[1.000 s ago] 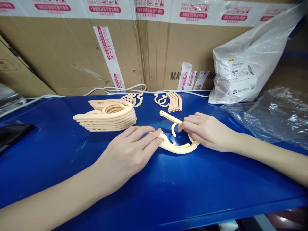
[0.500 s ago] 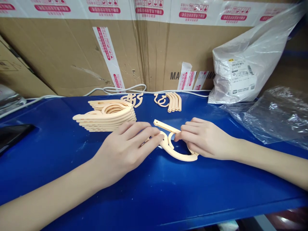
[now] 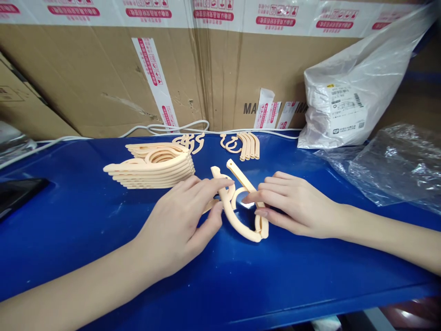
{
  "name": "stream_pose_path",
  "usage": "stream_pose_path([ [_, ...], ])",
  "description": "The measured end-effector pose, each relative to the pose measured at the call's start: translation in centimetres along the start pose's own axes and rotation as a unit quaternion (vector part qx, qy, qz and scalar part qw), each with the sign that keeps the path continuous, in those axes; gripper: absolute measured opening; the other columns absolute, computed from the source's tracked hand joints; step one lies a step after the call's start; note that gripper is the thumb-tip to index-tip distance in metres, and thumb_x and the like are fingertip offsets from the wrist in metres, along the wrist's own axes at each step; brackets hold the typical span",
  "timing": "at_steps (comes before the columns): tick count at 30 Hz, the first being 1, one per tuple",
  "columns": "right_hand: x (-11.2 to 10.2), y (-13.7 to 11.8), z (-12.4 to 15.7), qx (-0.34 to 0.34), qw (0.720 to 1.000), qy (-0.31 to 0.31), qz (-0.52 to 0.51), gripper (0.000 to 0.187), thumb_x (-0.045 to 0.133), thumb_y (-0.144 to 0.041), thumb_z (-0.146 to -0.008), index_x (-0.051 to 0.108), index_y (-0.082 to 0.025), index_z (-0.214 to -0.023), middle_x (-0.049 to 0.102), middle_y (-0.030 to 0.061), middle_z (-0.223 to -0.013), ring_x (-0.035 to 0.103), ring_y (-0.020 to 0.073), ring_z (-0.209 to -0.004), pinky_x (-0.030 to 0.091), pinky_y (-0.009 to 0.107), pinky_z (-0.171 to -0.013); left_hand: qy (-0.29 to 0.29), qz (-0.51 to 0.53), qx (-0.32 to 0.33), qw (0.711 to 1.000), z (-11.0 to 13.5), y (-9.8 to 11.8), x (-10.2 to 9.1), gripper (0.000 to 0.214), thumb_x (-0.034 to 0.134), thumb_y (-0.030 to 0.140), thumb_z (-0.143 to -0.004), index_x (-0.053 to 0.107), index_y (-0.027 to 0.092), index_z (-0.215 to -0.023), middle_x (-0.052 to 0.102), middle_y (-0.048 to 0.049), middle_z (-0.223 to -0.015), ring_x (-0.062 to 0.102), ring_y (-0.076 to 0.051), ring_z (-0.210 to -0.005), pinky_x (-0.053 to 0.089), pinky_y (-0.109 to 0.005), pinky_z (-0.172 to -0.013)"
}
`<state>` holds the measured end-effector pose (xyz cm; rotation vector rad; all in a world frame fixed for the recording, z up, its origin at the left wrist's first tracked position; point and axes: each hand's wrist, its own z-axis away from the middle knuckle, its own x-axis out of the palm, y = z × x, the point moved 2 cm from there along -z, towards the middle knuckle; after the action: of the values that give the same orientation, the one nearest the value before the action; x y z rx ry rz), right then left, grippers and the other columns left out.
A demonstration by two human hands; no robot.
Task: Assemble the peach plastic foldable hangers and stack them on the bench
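A cream plastic folding hanger (image 3: 239, 224), partly folded, lies on the blue table between my hands. My left hand (image 3: 188, 216) has its index finger and thumb about the hanger's curved arm. Opposite, my right hand (image 3: 292, 204) holds the hanger by its straight bar, fingers bent over it. My fingers hide part of the hanger's middle. Left of it stands a neat stack of folded cream hangers (image 3: 155, 174), just beyond my left hand.
Loose cream hooks (image 3: 197, 143) lie at the back, beside several short curved hanger arms (image 3: 251, 146). A white cable (image 3: 144, 130) runs along cardboard boxes (image 3: 103, 78). At right are a labelled plastic bag (image 3: 330, 110) and clear film (image 3: 396, 165); a dark phone-like slab (image 3: 20, 195) lies left.
The hanger has turned, its joined end swinging toward me and left, with its curved arm's tip now pointing away. Both hands have shifted slightly with it; the stack has stayed put.
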<state>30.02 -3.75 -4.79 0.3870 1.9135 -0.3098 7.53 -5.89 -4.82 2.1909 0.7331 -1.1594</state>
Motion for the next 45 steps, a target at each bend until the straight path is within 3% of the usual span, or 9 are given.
stream_pose_path([
  [4,0.2,-0.5,0.0,-0.018,0.999,0.0,-0.031,0.028,0.04,-0.028,-0.101,0.059,-0.012,-0.115,0.065,0.0064,-0.089,0.053,0.0194,-0.079,0.04,0.034,-0.071,-0.002,0.003,-0.072,0.997,0.1,-0.2,0.4,0.044,0.059,0.045,-0.089,0.049,0.024,-0.127,0.067,-0.0042,-0.101,0.064,-0.023,-0.086,0.051,-0.037,-0.072],
  [7,0.7,-0.4,-0.2,-0.019,0.998,-0.001,-0.057,0.038,0.043,-0.015,-0.096,0.048,-0.011,-0.134,0.064,0.0117,-0.118,0.056,0.0224,-0.106,0.045,0.037,-0.087,0.002,0.005,-0.1,0.995,0.0,-0.7,0.6,0.047,0.061,0.041,-0.087,0.046,0.027,-0.129,0.068,-0.0036,-0.103,0.066,-0.025,-0.09,0.053,-0.039,-0.073],
  [10,1.4,0.1,-0.4,0.021,0.996,-0.004,-0.085,0.061,0.045,-0.01,-0.094,0.024,-0.013,-0.151,0.048,0.0143,-0.147,0.046,0.0222,-0.13,0.042,0.04,-0.103,0.007,0.006,-0.107,0.994,-0.2,-1.0,0.5,0.046,0.06,0.035,-0.087,0.045,0.028,-0.13,0.068,-0.0024,-0.104,0.067,-0.024,-0.092,0.052,-0.038,-0.074],
  [15,1.9,0.8,-0.7,0.053,0.991,-0.016,-0.123,0.076,0.047,-0.024,-0.099,-0.003,-0.023,-0.157,0.056,0.0123,-0.139,0.056,0.0253,-0.122,0.047,0.046,-0.098,0.003,-0.047,-0.06,0.997,-0.5,-1.1,0.3,0.043,0.057,0.034,-0.089,0.047,0.023,-0.129,0.067,-0.0052,-0.103,0.066,-0.026,-0.092,0.051,-0.039,-0.075],
  [20,1.8,0.9,-1.0,0.11,0.979,0.036,-0.17,0.077,0.06,-0.036,-0.093,0.014,-0.022,-0.154,0.065,0.0085,-0.122,0.061,0.023,-0.11,0.05,0.042,-0.094,0.027,-0.184,0.061,0.981,-0.9,-0.6,0.2,0.025,0.052,0.03,-0.093,0.059,0.016,-0.113,0.068,-0.0072,-0.085,0.063,-0.028,-0.08,0.048,-0.041,-0.069],
  [26,1.7,0.7,-1.2,0.176,0.959,0.047,-0.218,0.064,0.06,-0.016,-0.089,0.03,-0.022,-0.144,0.066,0.0013,-0.097,0.064,0.017,-0.09,0.054,0.035,-0.084,0.04,-0.26,0.139,0.955,-1.6,-0.3,-0.1,0.021,0.051,0.025,-0.095,0.066,0.013,-0.105,0.069,-0.008,-0.078,0.064,-0.027,-0.076,0.046,-0.04,-0.069],
  [32,-0.6,3.1,-0.2,0.254,0.893,0.122,-0.35,0.063,0.068,-0.018,-0.081,0.035,-0.024,-0.134,0.065,-0.0024,-0.083,0.066,0.0158,-0.077,0.057,0.034,-0.077,-0.016,-0.272,0.194,0.942,-2.1,-0.5,0.0,0.024,0.048,0.014,-0.094,0.067,0.009,-0.108,0.074,-0.0117,-0.092,0.067,-0.028,-0.078,0.045,-0.04,-0.066],
  [40,-1.9,6.8,0.6,0.379,0.807,0.237,-0.387,0.053,0.07,-0.025,-0.078,0.041,-0.027,-0.123,0.067,0.0007,-0.083,0.071,0.0225,-0.085,0.059,0.041,-0.074,-0.122,-0.222,0.164,0.953,-3.3,-2.3,0.2,0.035,0.037,0.009,-0.094,0.071,0.02,-0.097,0.074,-0.0085,-0.094,0.065,-0.025,-0.082,0.045,-0.039,-0.074],
  [45,-1.9,7.8,1.0,0.395,0.775,0.289,-0.399,0.051,0.07,-0.022,-0.077,0.043,-0.026,-0.12,0.069,0.0018,-0.089,0.07,0.0214,-0.09,0.058,0.041,-0.082,-0.125,-0.194,0.137,0.963,-3.8,-2.7,0.2,0.034,0.038,0.011,-0.095,0.071,0.022,-0.094,0.074,-0.0066,-0.098,0.066,-0.023,-0.088,0.044,-0.039,-0.08],
])
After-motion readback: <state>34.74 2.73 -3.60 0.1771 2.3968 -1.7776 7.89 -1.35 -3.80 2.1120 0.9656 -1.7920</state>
